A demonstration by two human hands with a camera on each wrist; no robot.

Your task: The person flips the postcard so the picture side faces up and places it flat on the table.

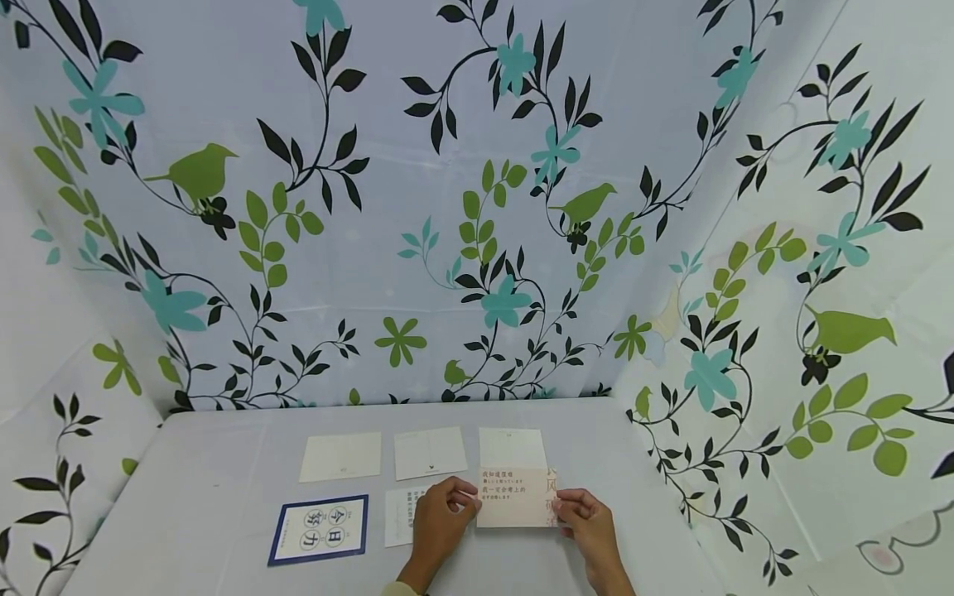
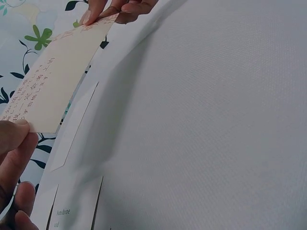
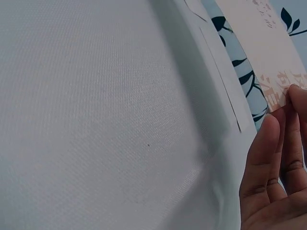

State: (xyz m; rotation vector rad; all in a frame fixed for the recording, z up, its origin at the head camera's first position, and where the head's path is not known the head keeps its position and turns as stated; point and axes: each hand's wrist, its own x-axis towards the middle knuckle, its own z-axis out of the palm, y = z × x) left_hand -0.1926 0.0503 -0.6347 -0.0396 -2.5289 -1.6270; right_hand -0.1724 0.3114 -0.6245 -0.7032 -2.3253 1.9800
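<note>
A cream card [image 1: 514, 511] with reddish-brown Chinese and smaller Japanese-looking print is held up above the table by both hands. The left hand [image 1: 441, 523] pinches its left edge between thumb and fingers. At the right edge, by the large printed characters, the right hand [image 1: 591, 530] grips it the same way. The left wrist view shows the card [image 2: 62, 72] tilted and apart from the tabletop. Partly hidden behind the left hand lies a white card [image 1: 398, 520] with dark vertical text. Left of that is a blue-bordered card [image 1: 319, 530] with circled characters.
Along the back of the white table [image 1: 216, 480] lie three pale cards: a left one [image 1: 340, 457], a middle one [image 1: 430, 453] and a right one [image 1: 511, 447], whose front part the held card covers. A leaf-and-bird patterned curtain [image 1: 417, 165] rises behind the table.
</note>
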